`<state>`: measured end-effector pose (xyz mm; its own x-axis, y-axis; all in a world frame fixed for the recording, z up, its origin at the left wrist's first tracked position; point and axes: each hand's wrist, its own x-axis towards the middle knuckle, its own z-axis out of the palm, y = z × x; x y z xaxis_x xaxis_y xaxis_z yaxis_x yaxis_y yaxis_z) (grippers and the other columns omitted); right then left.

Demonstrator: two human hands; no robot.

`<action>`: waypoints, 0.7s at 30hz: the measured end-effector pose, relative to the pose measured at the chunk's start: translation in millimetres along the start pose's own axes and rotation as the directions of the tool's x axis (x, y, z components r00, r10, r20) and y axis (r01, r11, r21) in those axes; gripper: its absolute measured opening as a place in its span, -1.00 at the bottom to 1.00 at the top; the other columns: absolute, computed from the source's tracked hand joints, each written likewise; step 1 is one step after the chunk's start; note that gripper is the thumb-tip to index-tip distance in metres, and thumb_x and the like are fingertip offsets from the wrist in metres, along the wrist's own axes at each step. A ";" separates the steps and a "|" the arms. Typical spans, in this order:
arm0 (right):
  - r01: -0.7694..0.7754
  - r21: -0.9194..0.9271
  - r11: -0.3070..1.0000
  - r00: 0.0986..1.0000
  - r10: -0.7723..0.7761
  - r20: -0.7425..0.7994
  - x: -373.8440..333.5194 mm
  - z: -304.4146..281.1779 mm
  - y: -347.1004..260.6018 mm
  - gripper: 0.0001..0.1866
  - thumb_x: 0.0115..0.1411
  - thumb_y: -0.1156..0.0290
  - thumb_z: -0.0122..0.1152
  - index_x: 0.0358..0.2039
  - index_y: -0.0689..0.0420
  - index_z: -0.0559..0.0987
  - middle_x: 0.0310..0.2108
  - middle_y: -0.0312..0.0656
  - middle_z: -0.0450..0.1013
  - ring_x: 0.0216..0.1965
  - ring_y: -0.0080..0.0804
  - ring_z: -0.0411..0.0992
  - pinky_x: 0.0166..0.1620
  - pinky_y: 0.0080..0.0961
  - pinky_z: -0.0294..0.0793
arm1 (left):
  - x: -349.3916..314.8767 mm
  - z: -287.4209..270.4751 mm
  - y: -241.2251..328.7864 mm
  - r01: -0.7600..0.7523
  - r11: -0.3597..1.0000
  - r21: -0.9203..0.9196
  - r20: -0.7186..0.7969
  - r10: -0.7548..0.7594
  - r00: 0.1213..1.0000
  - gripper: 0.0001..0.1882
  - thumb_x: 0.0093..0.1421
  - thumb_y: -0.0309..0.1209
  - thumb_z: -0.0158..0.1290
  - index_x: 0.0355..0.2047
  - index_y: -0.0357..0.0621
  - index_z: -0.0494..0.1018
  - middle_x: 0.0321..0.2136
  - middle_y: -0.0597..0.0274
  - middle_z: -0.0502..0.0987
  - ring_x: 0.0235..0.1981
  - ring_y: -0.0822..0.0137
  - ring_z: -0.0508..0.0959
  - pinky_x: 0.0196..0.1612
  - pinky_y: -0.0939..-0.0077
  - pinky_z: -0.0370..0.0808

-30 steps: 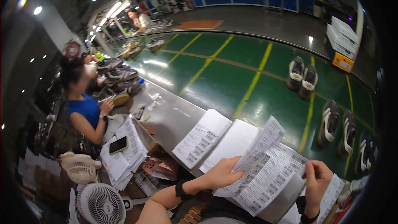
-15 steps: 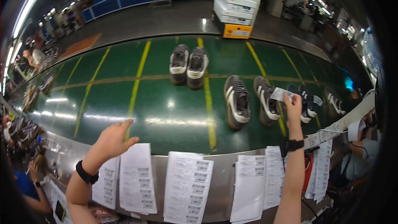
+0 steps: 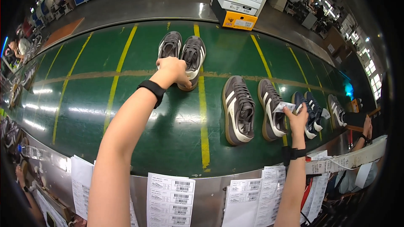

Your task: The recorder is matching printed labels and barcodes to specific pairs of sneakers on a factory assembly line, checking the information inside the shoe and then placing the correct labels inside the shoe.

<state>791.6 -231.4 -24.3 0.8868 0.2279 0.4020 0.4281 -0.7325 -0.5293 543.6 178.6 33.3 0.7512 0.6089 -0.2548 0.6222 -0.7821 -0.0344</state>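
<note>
Shoes (image 3: pixel 182 56), grey pair, toes toward you: your left hand (image 3: pixel 171 70) closes over their near ends. Your right hand (image 3: pixel 296 115) pinches a white tag (image 3: pixel 283 106) beside another shoe (image 3: pixel 271 108).

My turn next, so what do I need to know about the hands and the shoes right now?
Left hand: stretched out over the green belt, fingers on the heel end of the far grey pair.
Right hand: holds a small paper tag against the right shoe of the middle pair; its left shoe lies alongside, untouched.
More shoes wait further right.
Label sheets hang off the near edge.
Done: cannot tell which shoes are tagged.
Left: the tag is not yet let go.
</note>
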 end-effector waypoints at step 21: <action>0.478 0.605 0.637 0.634 -0.727 0.265 -148.7 59.4 -236.4 -0.81 0.05 0.54 0.29 -0.31 0.19 0.50 -0.26 -0.16 0.35 -0.22 -0.16 0.46 -0.23 -0.28 0.51 | -175.1 26.1 7.0 -0.526 0.798 -0.295 -0.248 0.467 0.849 -0.31 0.03 -0.19 0.31 0.15 -0.10 0.35 -0.21 0.08 0.40 -0.31 0.07 0.53 -0.26 0.28 0.54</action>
<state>568.9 -53.9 -3.2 0.2969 0.8468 0.4414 0.8016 0.0303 -0.5972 410.7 63.1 52.5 0.9828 0.1843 0.0075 0.1667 -0.9049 0.3917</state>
